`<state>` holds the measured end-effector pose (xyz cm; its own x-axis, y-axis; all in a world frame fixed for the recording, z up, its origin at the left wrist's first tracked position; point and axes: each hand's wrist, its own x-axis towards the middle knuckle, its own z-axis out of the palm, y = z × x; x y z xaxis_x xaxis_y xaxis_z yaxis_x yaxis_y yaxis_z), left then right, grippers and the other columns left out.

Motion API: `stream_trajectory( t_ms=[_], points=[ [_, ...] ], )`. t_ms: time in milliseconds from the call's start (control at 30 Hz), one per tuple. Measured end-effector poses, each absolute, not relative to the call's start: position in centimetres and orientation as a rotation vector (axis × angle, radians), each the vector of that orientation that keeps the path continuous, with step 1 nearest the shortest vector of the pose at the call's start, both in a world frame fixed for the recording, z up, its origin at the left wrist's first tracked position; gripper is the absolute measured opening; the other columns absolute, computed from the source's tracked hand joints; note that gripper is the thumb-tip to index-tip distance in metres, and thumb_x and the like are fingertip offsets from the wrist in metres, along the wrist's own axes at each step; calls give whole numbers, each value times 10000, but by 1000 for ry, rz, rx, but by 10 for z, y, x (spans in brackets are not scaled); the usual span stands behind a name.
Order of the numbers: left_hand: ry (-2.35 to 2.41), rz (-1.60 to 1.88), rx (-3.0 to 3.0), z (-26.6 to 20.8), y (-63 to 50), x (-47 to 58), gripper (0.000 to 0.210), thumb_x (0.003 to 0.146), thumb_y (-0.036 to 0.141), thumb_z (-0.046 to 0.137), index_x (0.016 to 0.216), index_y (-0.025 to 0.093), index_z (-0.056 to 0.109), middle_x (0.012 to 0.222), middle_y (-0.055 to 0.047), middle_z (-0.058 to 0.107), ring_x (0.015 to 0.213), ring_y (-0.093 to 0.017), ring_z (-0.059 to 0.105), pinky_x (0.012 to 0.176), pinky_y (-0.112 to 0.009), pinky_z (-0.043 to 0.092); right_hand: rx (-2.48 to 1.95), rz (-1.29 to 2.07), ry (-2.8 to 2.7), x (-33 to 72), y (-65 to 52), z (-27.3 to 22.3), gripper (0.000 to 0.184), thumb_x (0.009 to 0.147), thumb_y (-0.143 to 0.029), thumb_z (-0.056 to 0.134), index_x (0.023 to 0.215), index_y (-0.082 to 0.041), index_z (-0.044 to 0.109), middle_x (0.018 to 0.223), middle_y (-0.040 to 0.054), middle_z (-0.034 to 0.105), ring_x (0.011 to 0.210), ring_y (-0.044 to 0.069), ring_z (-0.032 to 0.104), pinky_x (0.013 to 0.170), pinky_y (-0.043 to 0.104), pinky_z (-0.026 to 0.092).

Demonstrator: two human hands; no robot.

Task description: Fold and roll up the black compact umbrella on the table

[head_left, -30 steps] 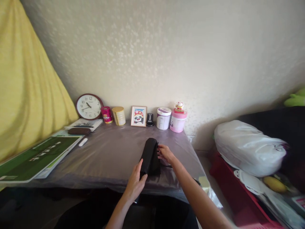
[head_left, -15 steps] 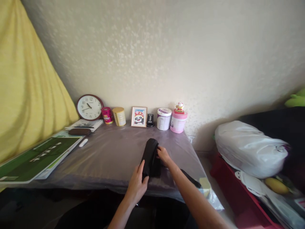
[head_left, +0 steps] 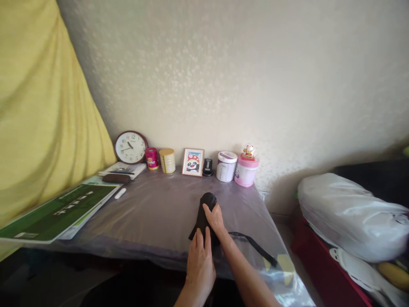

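Note:
A black rolled cloth-like bundle point(head_left: 202, 218) lies on the near middle of the table, its rounded end pointing to the wall. I cannot make out its exact kind. My right hand point(head_left: 214, 217) wraps over the bundle's right side near the far end, thumb on top. My left hand point(head_left: 201, 258) rests against its near end, fingers stretched out and lying flat on the black material. The underside and the near part are hidden by my hands. A thin black strap point(head_left: 255, 245) lies on the table to the right, past my right forearm.
Along the wall stand a round clock point(head_left: 131, 147), a pink can point(head_left: 152, 158), a yellow-lidded can point(head_left: 167, 161), a panda picture frame point(head_left: 193, 162) and two tubs point(head_left: 226, 166). Green boards point(head_left: 60, 212) lie left. A white plastic bag point(head_left: 351, 215) sits off the table's right edge.
My right hand has moved from the bundle's right edge onto its top and side. The left hand has shifted right, its fingers now straighter. The bundle looks narrower at the far end.

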<state>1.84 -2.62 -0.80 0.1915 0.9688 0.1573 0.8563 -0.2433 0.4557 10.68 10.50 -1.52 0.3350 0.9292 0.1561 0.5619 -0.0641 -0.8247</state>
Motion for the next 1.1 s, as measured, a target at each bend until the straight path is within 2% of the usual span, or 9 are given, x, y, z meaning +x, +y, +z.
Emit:
stream_trajectory(
  t_ms=[200, 300, 400, 500, 600, 767, 900, 1000, 1100],
  points=[
    [1470, 817, 2042, -17, -28, -2, 656, 780, 183, 415, 1394, 169, 183, 1459, -152, 235, 1334, -284, 249, 1055, -453, 292, -1938, 383, -1315, 96, 105, -16, 576, 757, -412, 550, 1157, -3, 488, 1130, 283, 563, 1102, 358, 522, 918, 416, 395],
    [1368, 1012, 1842, -25, -34, -20, 623, 809, 308, 426, 1376, 197, 194, 1424, -113, 321, 1306, -228, 318, 1061, -404, 304, -1942, 360, -1320, 97, 107, -18, 593, 759, -420, 544, 1170, 5, 481, 1138, 288, 558, 1105, 360, 521, 923, 415, 391],
    [1300, 1066, 1512, -30, -41, -28, 498, 783, 484, 480, 1181, 190, 424, 1168, -108, 571, 1093, -226, 542, 952, -359, 414, -1939, 344, -1313, 98, 108, -19, 573, 754, -423, 553, 1167, -31, 491, 1135, 260, 574, 1112, 346, 520, 930, 402, 388],
    [1078, 835, 1071, -29, -43, -25, 484, 692, 614, 546, 935, 199, 499, 823, -42, 650, 729, -184, 642, 662, -289, 490, -1935, 348, -1305, 98, 107, -19, 557, 753, -422, 552, 1157, -42, 500, 1131, 251, 579, 1110, 347, 521, 926, 406, 389],
    [834, 674, 707, -26, -42, -15, 506, 655, 612, 559, 902, 173, 509, 736, -21, 634, 618, -141, 619, 587, -246, 448, -1898, 384, -1280, 99, 106, -16, 569, 745, -409, 562, 1157, -21, 499, 1148, 268, 564, 1132, 349, 507, 938, 402, 382],
    [816, 697, 851, -29, -39, -3, 279, 690, 385, 539, 828, 143, 553, 559, 16, 580, 467, -87, 494, 501, -205, 349, -1780, 646, -1168, 106, 102, -8, 566, 718, -434, 583, 1148, -71, 519, 1163, 208, 585, 1142, 303, 514, 927, 368, 413],
    [1114, 726, 1131, -45, -38, 0, 321, 678, 253, 550, 990, 179, 541, 631, 14, 605, 633, -158, 587, 616, -248, 410, -1631, 844, -1081, 104, 88, 3, 510, 726, -488, 558, 1076, -117, 564, 1099, 147, 633, 1075, 266, 566, 876, 327, 459],
    [1467, 664, 1430, -56, -38, -3, 589, 661, 222, 567, 1220, 122, 413, 871, -98, 651, 870, -249, 617, 749, -309, 427, -1500, 937, -1008, 97, 74, 15, 536, 710, -524, 570, 1089, -145, 549, 1061, 106, 652, 992, 237, 610, 813, 290, 497],
    [1658, 569, 1637, -53, -40, -7, 671, 700, 253, 526, 1292, 13, 319, 972, -210, 627, 935, -324, 604, 783, -372, 423, -1389, 981, -918, 92, 66, 27, 575, 691, -516, 603, 1127, -151, 517, 1052, 88, 655, 940, 223, 629, 783, 278, 516]
  ],
)
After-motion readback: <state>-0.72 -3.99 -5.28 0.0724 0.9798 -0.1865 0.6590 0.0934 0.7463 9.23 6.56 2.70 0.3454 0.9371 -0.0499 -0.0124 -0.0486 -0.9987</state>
